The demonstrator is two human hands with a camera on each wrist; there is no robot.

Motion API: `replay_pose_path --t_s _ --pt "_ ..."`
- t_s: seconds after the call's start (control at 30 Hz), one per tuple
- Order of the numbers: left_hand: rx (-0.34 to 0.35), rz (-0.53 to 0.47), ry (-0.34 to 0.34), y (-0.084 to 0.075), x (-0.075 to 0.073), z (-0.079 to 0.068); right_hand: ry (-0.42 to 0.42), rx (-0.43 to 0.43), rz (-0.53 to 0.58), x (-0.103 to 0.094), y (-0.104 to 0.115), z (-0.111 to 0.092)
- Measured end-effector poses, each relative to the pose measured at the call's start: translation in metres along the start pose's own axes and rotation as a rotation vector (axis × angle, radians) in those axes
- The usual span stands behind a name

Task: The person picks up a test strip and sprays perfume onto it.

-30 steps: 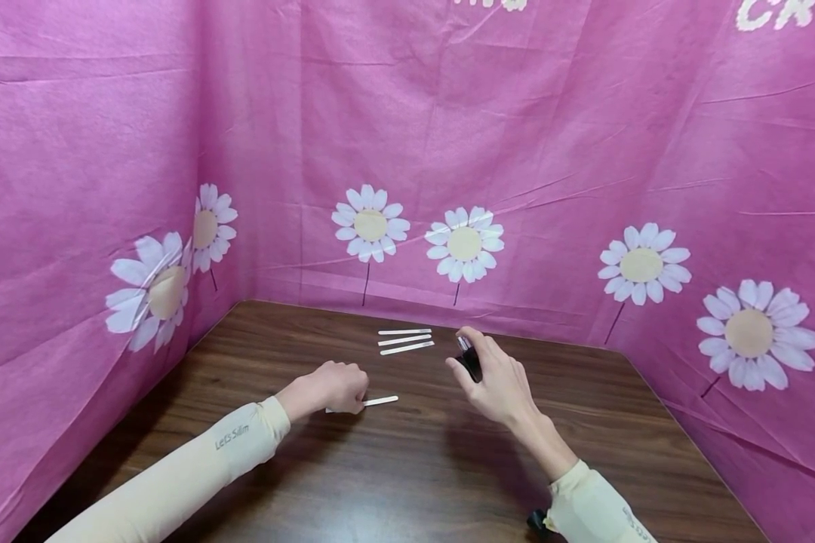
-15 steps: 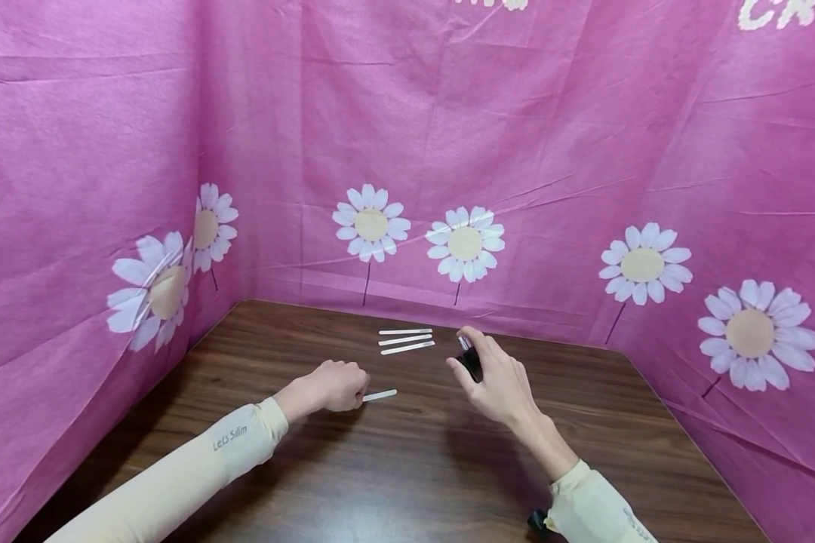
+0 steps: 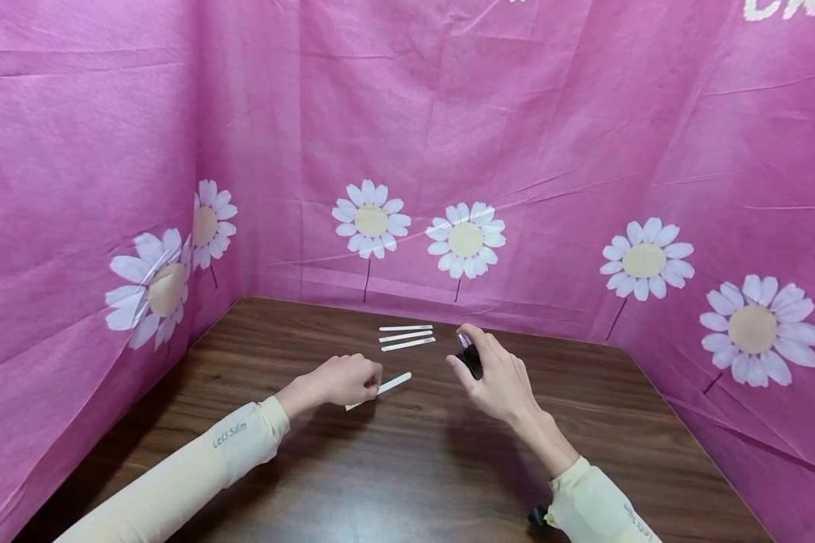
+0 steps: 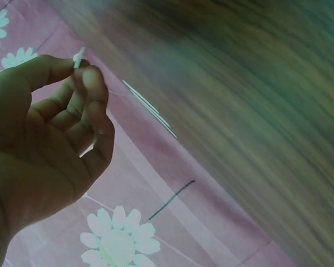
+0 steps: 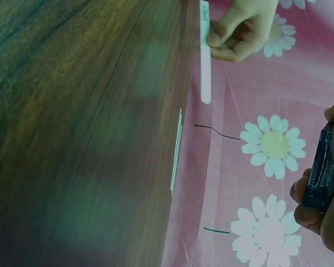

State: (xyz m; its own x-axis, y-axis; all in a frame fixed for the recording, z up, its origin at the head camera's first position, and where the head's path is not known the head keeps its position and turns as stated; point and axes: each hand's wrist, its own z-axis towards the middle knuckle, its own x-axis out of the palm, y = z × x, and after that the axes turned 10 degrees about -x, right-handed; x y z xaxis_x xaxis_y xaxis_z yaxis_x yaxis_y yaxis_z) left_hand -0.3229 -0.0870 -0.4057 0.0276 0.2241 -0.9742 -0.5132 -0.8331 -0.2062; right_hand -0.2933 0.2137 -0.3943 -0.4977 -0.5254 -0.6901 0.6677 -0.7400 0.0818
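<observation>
Between thumb and fingertips, my left hand (image 3: 353, 379) pinches a white paper strip (image 3: 397, 382) above the table. The strip slants up to the right; the right wrist view shows its rounded end and small dark print near the other end of the strip (image 5: 205, 67). Edge-on, the strip (image 4: 79, 57) shows at the fingertips in the left wrist view. Right of it, my right hand (image 3: 505, 381) grips a small dark glass spray bottle (image 3: 472, 362) with a shiny top, the index finger at that top. Fingers partly hide the bottle (image 5: 322, 172).
Three more white strips (image 3: 406, 337) lie side by side near the back of the brown wooden table (image 3: 407, 467). A pink cloth (image 3: 516, 136) with printed daisies stands around the table's back and sides. A black object (image 3: 538, 519) sits by the right sleeve.
My left hand has moved slightly right and forward with the strip, which now tilts more steeply up to the right. The right hand with the bottle has barely moved.
</observation>
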Motion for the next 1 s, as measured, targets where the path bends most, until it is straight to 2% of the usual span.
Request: replay_pose_path --t_s 0.2,0.3,0.43,0.57,0.8,1.0 --pt "0.038 -0.166 -0.022 -0.010 -0.001 0.009 0.007 0.000 -0.001 0.000 -0.001 0.000" --pt "0.079 -0.282 -0.024 -0.015 -0.002 0.013 0.013 0.000 0.000 0.001 -0.001 -0.001" --pt "0.126 -0.389 -0.022 -0.022 -0.008 0.015 0.021 -0.002 0.001 0.001 -0.001 -0.001" --pt "0.130 -0.439 -0.022 -0.026 -0.012 0.015 0.024 -0.007 0.004 0.001 -0.001 0.000" --pt "0.113 -0.469 -0.082 -0.028 -0.005 0.013 0.033 0.001 0.001 0.005 -0.001 -0.001" --pt "0.100 -0.519 -0.087 -0.032 -0.002 0.009 0.070 -0.024 0.001 0.012 0.004 -0.005"
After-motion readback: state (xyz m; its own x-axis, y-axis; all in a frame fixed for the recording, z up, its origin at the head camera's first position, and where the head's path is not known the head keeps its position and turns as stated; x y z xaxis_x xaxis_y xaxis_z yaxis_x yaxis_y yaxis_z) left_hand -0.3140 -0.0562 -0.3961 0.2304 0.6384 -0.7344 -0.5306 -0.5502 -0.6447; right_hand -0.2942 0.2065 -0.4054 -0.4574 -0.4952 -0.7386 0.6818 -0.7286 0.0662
